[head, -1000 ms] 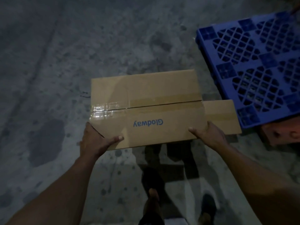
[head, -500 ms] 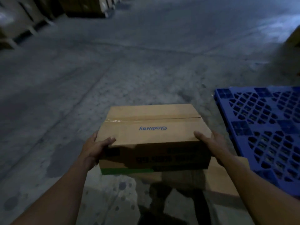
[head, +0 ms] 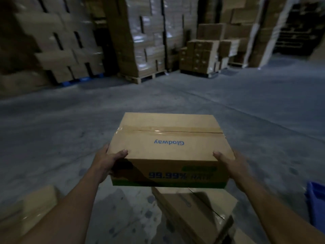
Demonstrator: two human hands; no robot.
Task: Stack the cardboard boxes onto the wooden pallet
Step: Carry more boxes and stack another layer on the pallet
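Note:
I hold a taped cardboard box printed "Glodway" in the air in front of me, above the concrete floor. My left hand grips its left near corner, thumb over the top edge. My right hand grips the right near corner the same way. Below the held box another cardboard box lies on the floor. A third box sits at the lower left. Only a corner of the blue plastic pallet shows at the right edge.
Tall stacks of wrapped cartons on wooden pallets line the far wall. A lower stack of small boxes stands at the back right. Open grey concrete floor lies between me and those stacks.
The box has come up from the floor pile to chest height, still in both hands. My view has swung up and left, so the blue pallet slid to the right edge.

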